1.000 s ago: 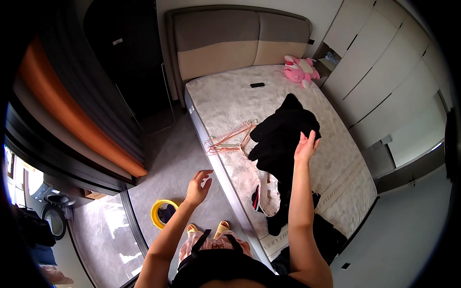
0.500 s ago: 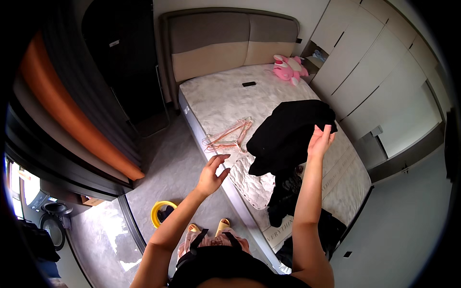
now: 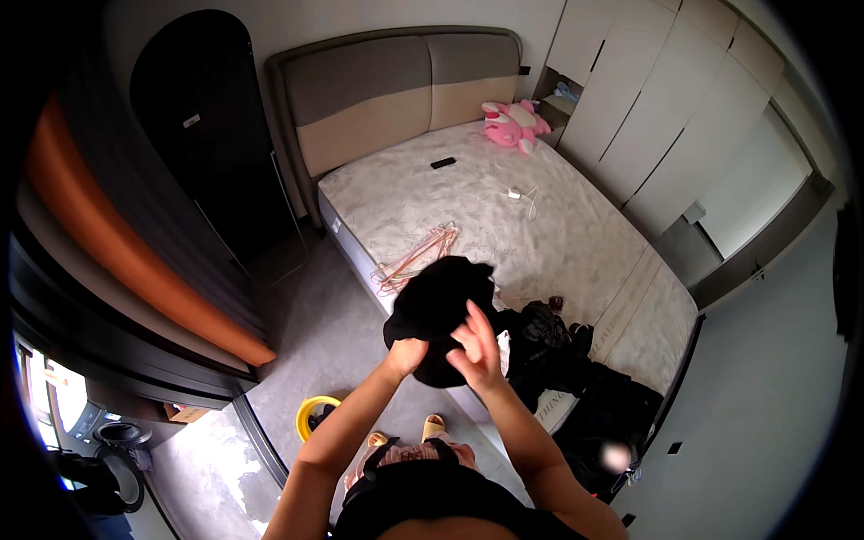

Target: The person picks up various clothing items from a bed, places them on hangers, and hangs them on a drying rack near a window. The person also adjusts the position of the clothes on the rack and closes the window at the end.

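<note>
1. Our left hand [image 3: 405, 355] is clenched on the lower edge of a crumpled black fabric garment [image 3: 438, 310]; half a second ago it hung open and empty over the floor.
2. Our right hand [image 3: 477, 346] presses flat against the same garment, fingers spread, where before it gripped the cloth out over the mattress.
3. The garment has come off the bed and is now bunched between both hands, above the near corner of the pale patterned mattress [image 3: 504, 225].
4. Thin pink clothes hangers [image 3: 418, 256] lie just beyond it near the mattress edge.
5. A heap of dark clothes [image 3: 558, 346] sits to our right.
6. Open grey floor [image 3: 315, 333] lies to our left, with a yellow round bucket [image 3: 315, 416] near our feet.
</note>
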Tool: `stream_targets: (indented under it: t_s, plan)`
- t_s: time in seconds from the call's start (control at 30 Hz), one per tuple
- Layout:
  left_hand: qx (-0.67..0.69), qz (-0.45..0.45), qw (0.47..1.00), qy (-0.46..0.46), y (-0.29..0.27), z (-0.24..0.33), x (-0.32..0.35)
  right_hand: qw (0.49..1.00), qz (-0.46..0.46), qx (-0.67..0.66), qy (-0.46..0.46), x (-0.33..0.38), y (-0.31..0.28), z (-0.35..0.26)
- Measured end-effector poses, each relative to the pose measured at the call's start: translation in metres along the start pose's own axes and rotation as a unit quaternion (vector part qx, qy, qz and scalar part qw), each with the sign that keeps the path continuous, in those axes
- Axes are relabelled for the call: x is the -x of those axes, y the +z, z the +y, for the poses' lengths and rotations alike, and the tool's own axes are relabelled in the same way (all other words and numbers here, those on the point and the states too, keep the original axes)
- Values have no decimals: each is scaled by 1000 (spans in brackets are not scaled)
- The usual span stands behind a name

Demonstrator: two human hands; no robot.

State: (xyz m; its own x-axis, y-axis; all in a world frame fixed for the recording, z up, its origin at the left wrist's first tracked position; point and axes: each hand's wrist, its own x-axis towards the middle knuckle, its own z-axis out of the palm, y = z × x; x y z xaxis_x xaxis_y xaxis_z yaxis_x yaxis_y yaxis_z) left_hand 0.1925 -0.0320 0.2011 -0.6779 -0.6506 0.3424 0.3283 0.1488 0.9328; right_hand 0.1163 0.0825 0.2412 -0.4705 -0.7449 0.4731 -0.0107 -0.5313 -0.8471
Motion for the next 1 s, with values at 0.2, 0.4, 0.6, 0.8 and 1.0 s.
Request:
stream_targets:
  t_s: [0.2, 0.4, 0.6, 0.8, 1.0]
  plan:
    - [439, 123, 848, -270, -45, 32, 19, 804, 164, 572, 18, 76, -68, 99]
    - [574, 108, 790, -188, -86, 40, 36, 945, 82, 274, 159, 21, -66, 149]
    - [551, 191, 804, -117, -127, 31, 39, 968, 242, 68, -10, -88, -13, 51]
    - [475, 110, 839, -243, -136, 35, 56, 976, 162, -59, -131, -114, 49, 0]
    - [-88, 492, 859, -108, -190, -15, 114, 987, 75, -144, 4, -97, 84, 24]
